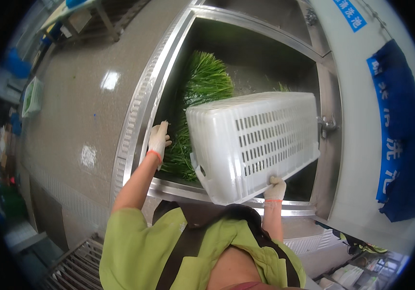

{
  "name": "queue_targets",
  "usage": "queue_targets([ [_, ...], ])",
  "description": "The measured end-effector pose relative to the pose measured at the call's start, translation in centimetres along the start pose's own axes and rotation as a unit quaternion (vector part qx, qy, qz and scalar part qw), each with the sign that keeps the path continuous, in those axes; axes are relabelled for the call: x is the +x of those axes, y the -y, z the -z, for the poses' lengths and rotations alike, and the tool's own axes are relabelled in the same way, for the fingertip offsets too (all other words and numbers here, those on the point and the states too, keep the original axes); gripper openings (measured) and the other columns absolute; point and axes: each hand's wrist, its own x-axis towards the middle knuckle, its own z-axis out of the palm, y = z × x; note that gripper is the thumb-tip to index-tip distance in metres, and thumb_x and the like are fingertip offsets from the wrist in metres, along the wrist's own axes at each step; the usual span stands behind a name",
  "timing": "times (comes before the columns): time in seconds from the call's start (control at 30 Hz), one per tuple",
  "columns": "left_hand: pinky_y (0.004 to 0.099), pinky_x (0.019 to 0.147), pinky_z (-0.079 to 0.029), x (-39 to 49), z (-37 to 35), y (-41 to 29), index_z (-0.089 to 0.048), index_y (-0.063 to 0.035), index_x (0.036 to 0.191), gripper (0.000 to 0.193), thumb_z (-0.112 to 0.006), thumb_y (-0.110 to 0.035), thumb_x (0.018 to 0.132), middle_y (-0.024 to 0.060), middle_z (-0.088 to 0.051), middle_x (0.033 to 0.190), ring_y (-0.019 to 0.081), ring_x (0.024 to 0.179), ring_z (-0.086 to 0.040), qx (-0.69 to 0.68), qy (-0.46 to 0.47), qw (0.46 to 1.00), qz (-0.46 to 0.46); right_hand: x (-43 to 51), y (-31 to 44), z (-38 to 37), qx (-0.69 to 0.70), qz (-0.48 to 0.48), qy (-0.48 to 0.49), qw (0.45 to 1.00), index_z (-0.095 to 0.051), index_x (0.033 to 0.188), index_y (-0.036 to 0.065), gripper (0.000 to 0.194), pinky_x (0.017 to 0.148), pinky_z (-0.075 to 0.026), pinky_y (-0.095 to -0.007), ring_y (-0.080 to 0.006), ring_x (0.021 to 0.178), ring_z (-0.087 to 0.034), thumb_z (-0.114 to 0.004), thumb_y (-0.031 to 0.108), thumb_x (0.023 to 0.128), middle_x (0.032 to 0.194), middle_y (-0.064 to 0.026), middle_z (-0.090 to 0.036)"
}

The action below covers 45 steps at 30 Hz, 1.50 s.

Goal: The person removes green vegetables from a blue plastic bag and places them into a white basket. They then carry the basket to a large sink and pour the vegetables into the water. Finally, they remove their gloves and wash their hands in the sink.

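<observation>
My right hand, in a white knit glove, grips the near rim of a white slotted plastic crate. The crate is tipped over above a stainless steel sink, its slotted side towards me and its opening hidden. Long green leafy stalks lie in the sink, partly behind the crate. More greens show between the crate and the left wall. My gloved left hand hovers at the sink's left edge, fingers apart and holding nothing, beside those greens.
A metal tap juts from the sink's right side. Blue cloth bearing writing hangs on the right wall. Another white crate stands on the wet floor at left. A slatted metal rack is at lower left, a table at upper left.
</observation>
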Motion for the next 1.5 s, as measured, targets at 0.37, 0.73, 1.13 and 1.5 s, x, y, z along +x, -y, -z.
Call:
queue_targets([
  [0.37,0.0407,0.111,-0.027,14.6,-10.4,3.8,-0.034,0.0041,0.141,0.097,-0.039,-0.074,0.084,0.0182,-0.044,0.141,0.0295,0.13,-0.041,-0.234,0.308,0.909,0.159,-4.4,-5.0,5.4,0.184,-0.059,0.022,0.981,-0.053,0.114,-0.007,0.056,0.093,-0.049,-0.0418,-0.029,0.096,-0.06,-0.047,-0.01,0.059,0.106,-0.014,-0.062],
  [0.73,0.0363,0.081,-0.043,7.4,-16.8,-12.4,-0.063,-0.004,0.101,0.038,-0.062,-0.034,0.077,0.0142,-0.062,0.098,0.025,0.087,-0.056,0.025,0.228,0.973,0.012,-7.0,-10.3,7.1,0.304,0.02,-0.008,0.952,-0.054,0.108,-0.011,0.053,0.081,-0.055,-0.0388,-0.0314,0.084,-0.064,-0.048,0.014,0.061,0.095,-0.0194,-0.063],
  [1.13,0.036,0.079,-0.052,-1.3,-5.0,-32.1,-0.062,0.0045,0.109,0.034,-0.055,-0.021,0.087,0.015,-0.064,0.101,0.0249,0.089,-0.063,-0.122,0.186,0.936,-0.271,-5.0,-1.9,-9.1,0.294,0.027,0.107,0.949,-0.051,0.12,-0.01,0.067,0.089,-0.054,-0.0405,-0.0342,0.096,-0.063,-0.051,0.011,0.057,0.106,-0.0225,-0.063],
  [1.5,0.0317,0.087,-0.044,7.7,4.0,-24.2,-0.053,-0.0001,0.126,0.048,-0.058,-0.03,0.089,0.0086,-0.059,0.11,0.0185,0.096,-0.055,-0.118,0.054,0.963,-0.235,-6.8,20.8,-21.4,0.095,0.131,0.216,0.963,-0.062,0.093,-0.006,0.036,0.077,-0.056,-0.035,-0.0253,0.078,-0.065,-0.049,0.008,0.063,0.088,-0.0145,-0.065],
])
